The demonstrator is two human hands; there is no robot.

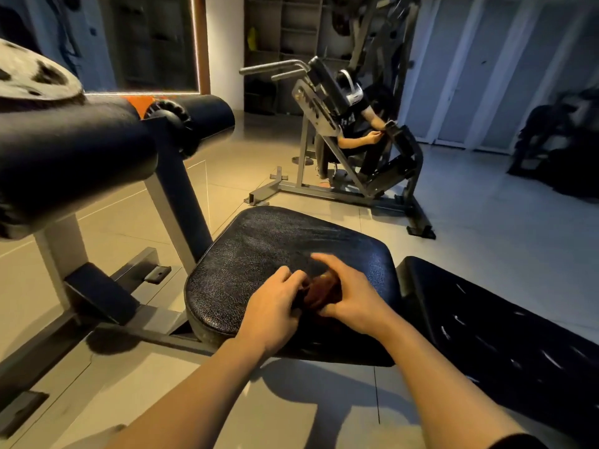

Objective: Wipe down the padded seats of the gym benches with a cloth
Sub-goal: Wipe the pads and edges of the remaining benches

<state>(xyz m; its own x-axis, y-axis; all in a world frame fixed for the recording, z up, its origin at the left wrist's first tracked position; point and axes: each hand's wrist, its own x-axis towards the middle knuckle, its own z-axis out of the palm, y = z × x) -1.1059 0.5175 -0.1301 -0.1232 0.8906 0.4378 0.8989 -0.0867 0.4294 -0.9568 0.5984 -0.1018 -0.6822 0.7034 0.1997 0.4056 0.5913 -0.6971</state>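
A black padded bench seat (278, 251) lies in front of me, its leather surface cracked and shiny. A small dark reddish-brown cloth (321, 291) sits bunched on the near part of the seat, between my two hands. My left hand (275, 306) grips the cloth's left side with curled fingers. My right hand (350, 296) curls over the cloth's right side, thumb under it and fingers partly raised above. Most of the cloth is hidden by both hands. The bench's long black back pad (505, 332) stretches away to the right.
Black foam leg rollers (81, 150) on a grey steel frame (175, 196) stand at the left, with a weight plate (32, 76) above. Across the tiled floor (486, 228), another person sits at a grey machine (350, 134). Dark equipment stands at the far right.
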